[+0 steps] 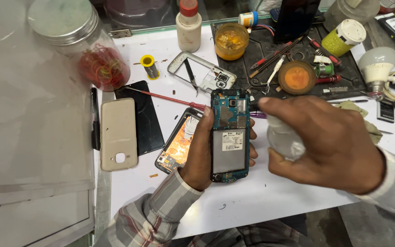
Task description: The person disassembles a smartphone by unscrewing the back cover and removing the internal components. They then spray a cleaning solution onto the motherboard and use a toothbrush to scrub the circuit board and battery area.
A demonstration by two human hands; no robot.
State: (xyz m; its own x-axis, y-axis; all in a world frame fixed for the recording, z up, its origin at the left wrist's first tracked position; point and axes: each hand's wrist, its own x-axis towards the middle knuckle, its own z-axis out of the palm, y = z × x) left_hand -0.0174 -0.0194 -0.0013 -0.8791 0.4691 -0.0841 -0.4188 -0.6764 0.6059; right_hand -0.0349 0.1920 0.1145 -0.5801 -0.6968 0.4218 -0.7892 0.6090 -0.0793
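Head view: a person's two hands work over a white counter [261,196] crowded with phone parts and tools.
Left hand: the left hand [200,153] grips an opened smartphone [229,137], back cover off, circuit board and silvery battery facing up. Its fingers [252,148] are wrapped round the phone's far edge, the thumb lying along the near edge, so the phone is pinched between them just above the counter.
Right hand: the right hand [330,142] is curled round a small white squeeze bottle [283,137]; the fingers are pressed together around it, forefinger stretched out toward the phone's top corner. The bottle sits just beside the left fingertips, not touching the phone as far as I can tell.
Under the left thumb: a detached phone screen assembly [177,146] with an orange glow lies on the counter.
Further out from the thumb: a beige back cover [119,135] resting partly on a black panel [145,119].
Beyond the fingertips: a red-handled screwdriver [170,98], a silvery phone mid-frame [202,72] with tweezers [191,75] across it, a jar of amber flux [232,41] and a dark work mat [339,73] strewn with small tools.
Far corner: a glass jar of rubber bands [94,59].
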